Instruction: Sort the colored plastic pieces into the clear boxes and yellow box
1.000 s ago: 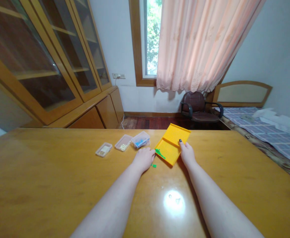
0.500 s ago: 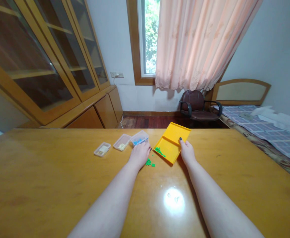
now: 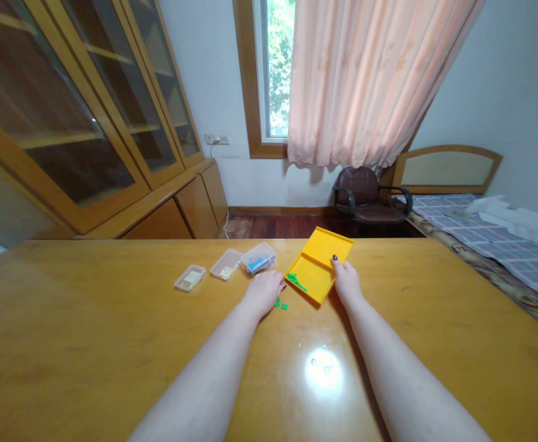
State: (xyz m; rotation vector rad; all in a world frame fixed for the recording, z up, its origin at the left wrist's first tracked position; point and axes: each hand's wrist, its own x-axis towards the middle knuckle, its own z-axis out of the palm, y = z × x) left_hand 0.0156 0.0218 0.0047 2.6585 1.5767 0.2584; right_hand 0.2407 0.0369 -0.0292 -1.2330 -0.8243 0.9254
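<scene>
My right hand (image 3: 347,279) grips the right edge of an open yellow plastic case (image 3: 317,277), its thumb over the inner side and its other fingers hidden beneath. The case is tilted, and small green pieces (image 3: 295,282) have gathered in its lower left corner. Close to that corner, my left hand (image 3: 264,291) is low over the table with its fingers curled together. Whatever is between those fingertips is hidden. More loose green pieces (image 3: 284,306) lie on the wood beside it, partly covered by the hand.
Beyond my left hand stands a clear box with blue pieces (image 3: 258,258). Left of it are a clear box with cream-coloured pieces (image 3: 226,267) and a smaller clear box (image 3: 190,278). Past the wooden table's (image 3: 112,337) far edge is an office chair (image 3: 363,195).
My left hand has shifted slightly right and nearer me, away from the blue-piece box and toward the case's corner. It covers more loose green pieces. The right hand and case have barely moved.
</scene>
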